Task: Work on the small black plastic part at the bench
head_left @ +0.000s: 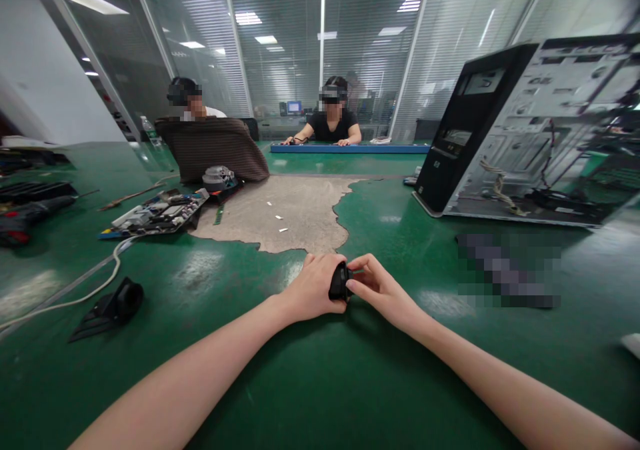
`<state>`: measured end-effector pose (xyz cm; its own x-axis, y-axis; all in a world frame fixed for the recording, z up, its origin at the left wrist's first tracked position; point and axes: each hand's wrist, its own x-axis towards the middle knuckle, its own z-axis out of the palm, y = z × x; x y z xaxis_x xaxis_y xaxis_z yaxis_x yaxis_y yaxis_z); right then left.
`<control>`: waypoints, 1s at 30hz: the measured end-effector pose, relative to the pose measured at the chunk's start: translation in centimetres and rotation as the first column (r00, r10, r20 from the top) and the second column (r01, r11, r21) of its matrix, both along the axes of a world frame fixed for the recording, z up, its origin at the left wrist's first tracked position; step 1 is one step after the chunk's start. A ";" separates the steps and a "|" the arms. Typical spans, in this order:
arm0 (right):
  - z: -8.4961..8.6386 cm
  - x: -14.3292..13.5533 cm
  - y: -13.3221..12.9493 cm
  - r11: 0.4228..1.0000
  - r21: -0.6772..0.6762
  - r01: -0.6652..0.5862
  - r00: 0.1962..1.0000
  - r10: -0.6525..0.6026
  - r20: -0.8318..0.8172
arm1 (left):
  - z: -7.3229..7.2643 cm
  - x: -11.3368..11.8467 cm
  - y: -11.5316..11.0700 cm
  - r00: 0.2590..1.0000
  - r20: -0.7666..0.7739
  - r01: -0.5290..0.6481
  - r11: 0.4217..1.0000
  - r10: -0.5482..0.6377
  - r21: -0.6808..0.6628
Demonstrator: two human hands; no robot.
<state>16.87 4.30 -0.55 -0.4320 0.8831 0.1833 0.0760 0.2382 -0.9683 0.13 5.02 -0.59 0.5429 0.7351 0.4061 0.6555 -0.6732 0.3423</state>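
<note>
My left hand (315, 287) is wrapped around a small black plastic part (340, 282), just above the green tabletop. What kind of part it is cannot be made out. From the other side, my right hand (377, 287) pinches its edge between thumb and fingers. Part of the black piece is hidden behind my left fingers. On the table to the left lies another black plastic piece (117, 307) with a round opening, apart from both hands.
A black and silver computer case (480, 130) stands open at the right. A circuit board (160, 211), a white cable (95, 293) and a power drill (30, 213) lie on the left. Beyond a bare beige patch (300, 203) sit two people, behind a brown panel (210, 147) and a blue bar (350, 149).
</note>
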 end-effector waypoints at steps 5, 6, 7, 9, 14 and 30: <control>0.0 0.3 0.1 0.994 -0.024 -0.105 0.994 0.106 0.014 | 0.1 -0.1 0.1 1.000 -0.004 0.007 1.000 -0.008 -0.019; 0.1 0.4 0.0 0.991 -0.026 -0.131 0.991 0.131 0.000 | 0.1 -0.1 0.1 1.000 -0.002 0.008 1.000 -0.008 -0.022; 0.1 0.5 0.0 0.989 -0.026 -0.146 0.989 0.145 -0.014 | 0.1 -0.1 0.1 1.000 0.001 0.009 1.000 -0.009 -0.024; 0.2 0.5 -0.1 0.990 -0.033 -0.139 0.990 0.138 -0.026 | 0.1 -0.2 0.1 1.000 0.002 0.008 1.000 -0.008 -0.027; 0.4 0.1 0.0 0.998 -0.045 -0.048 0.999 0.048 0.001 | 0.1 -0.1 0.0 1.000 0.004 -0.004 0.999 0.004 -0.052; 0.1 0.1 0.1 0.999 -0.023 -0.034 0.999 0.034 -0.019 | 0.1 -0.1 0.0 1.000 -0.008 0.001 0.999 -0.001 -0.033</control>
<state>16.99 4.38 -0.41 -0.4585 0.8720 0.1712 0.0498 0.2175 -0.9748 0.03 5.05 -0.54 0.5468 0.7473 0.3775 0.6573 -0.6625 0.3593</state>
